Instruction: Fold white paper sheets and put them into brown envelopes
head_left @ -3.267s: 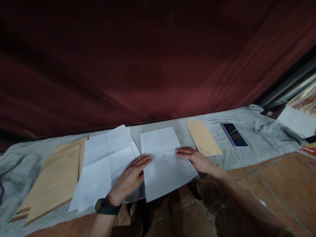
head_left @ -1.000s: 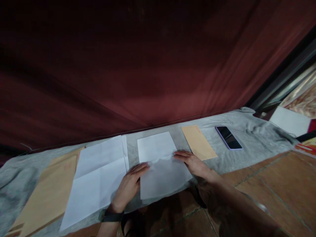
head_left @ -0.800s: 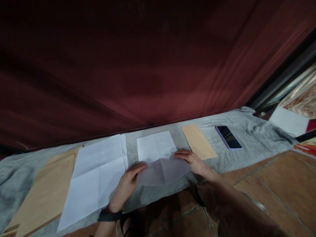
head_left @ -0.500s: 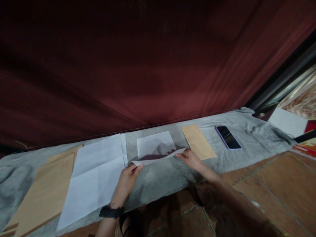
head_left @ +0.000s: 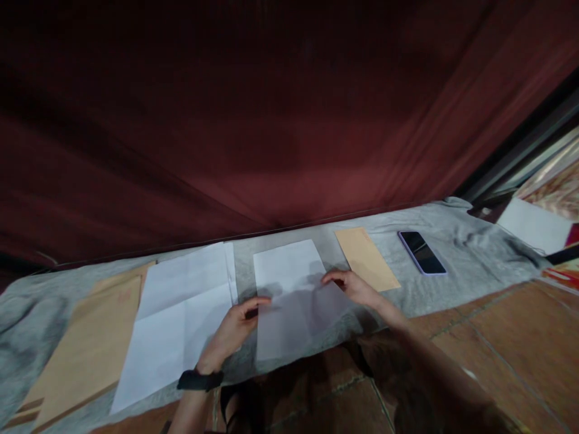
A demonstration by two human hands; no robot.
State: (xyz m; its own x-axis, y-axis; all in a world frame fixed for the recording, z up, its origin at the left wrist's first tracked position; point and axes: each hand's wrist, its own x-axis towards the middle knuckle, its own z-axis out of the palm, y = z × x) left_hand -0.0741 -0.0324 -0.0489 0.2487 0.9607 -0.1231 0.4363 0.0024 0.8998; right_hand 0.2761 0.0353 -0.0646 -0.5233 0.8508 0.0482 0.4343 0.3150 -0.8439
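A white sheet of paper (head_left: pixel 289 313) with a crease across its middle lies spread out on the grey cloth in front of me. At its left edge, my left hand (head_left: pixel 237 325) is open, with the fingers reaching over the paper and the thumb apart. My right hand (head_left: pixel 350 286) is over the sheet's right edge, its fingers loosely bent and holding nothing. Just beyond that hand is a small brown envelope (head_left: pixel 365 259). On the left lies a stack of larger creased white sheets (head_left: pixel 176 337), close to my left forearm.
Large brown envelopes (head_left: pixel 90 337) lie at the far left of the grey cloth (head_left: pixel 470 259). A phone (head_left: pixel 421 253) in a purple case rests right of the small envelope. Behind hangs a dark red curtain (head_left: pixel 289 132). Tiled floor (head_left: pixel 506 337) borders the cloth's near side.
The near half of the sheet, raised between both hands earlier, has come down flat toward me. Both hands have let go of its edge.
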